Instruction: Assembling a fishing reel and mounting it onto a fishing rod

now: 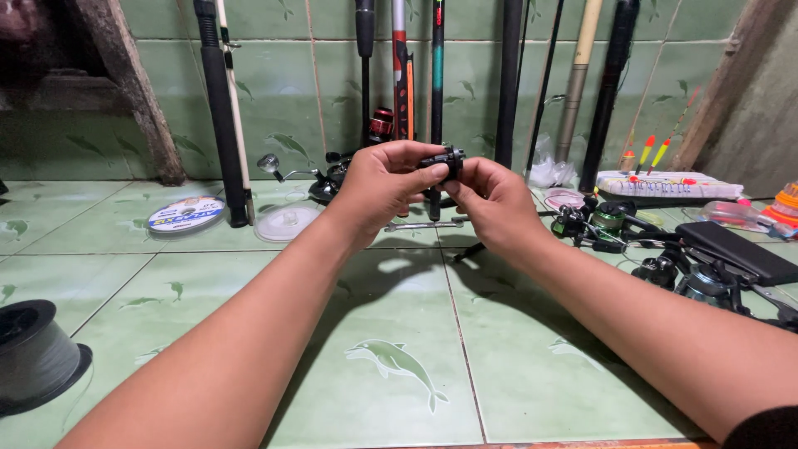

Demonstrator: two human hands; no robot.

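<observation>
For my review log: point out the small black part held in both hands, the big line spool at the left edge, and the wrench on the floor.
small black part (pixel 449 158), head view, top
line spool (pixel 33 353), head view, side
wrench (pixel 424 224), head view, shaft

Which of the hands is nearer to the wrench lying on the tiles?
The right. The right hand hangs just above and right of the wrench; the left hand sits up and to its left, slightly farther.

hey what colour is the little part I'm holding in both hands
Black, seen best in the head view: the small part sits between the left hand and right hand.
</observation>
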